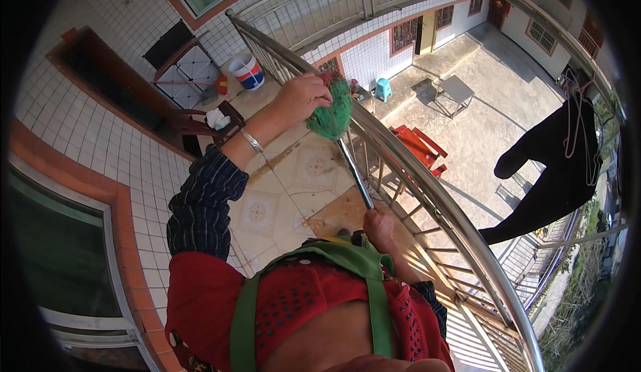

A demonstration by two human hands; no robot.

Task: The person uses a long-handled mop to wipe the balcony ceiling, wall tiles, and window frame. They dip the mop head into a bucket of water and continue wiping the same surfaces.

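A long-handled brush or small broom (353, 169) slants across the middle of the view, its head of tangled green bristles, with some red, uppermost. My left hand (305, 99) has its fingers closed on the edge of that bristle head, beside the balcony railing. Lower down, my right hand (379, 229) is wrapped around the handle, near my waist. The handle is thin, shiny and dark in parts. A silvery bracelet (251, 140) circles my left wrist. I wear a green apron (320, 252) over red clothing with dark striped sleeves.
A curved metal railing (440, 196) runs along my right above a courtyard with a red table (414, 145). Black clothing (561, 166) hangs at the far right. On the tiled balcony stand a dark wooden chair (230, 114) with tissues and a white, red and blue bucket (246, 74).
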